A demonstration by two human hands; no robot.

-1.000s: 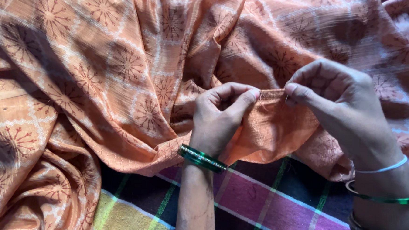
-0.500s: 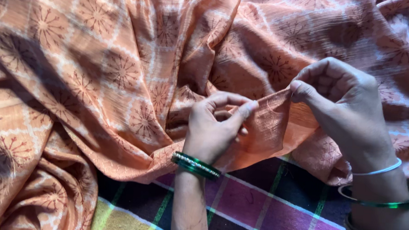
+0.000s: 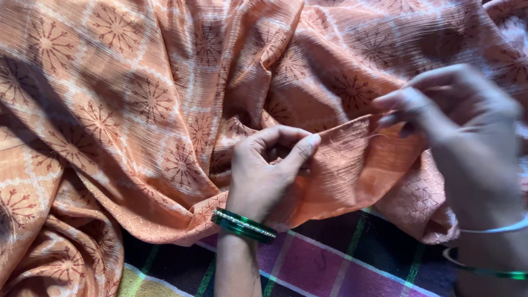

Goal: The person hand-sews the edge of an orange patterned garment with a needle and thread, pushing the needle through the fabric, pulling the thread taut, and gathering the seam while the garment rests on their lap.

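Together, left hand (image 3: 269, 173) and blurred right hand (image 3: 452, 125) each pinch the folded edge of the orange star-patterned cloth (image 3: 158, 101) over a striped blanket (image 3: 330, 272).

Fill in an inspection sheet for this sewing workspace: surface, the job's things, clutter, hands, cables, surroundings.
Surface: checked cloth in purple, dark and yellow, mostly covered.
Job's things: orange patterned fabric, rumpled, its folded edge stretched between both hands.
Clutter: nothing seen.
Hands: left hand pinches the fabric edge, green bangle at its wrist; right hand, blurred, pinches the edge higher up.
Cables: nothing seen.
Surroundings: nothing seen beyond the fabric.
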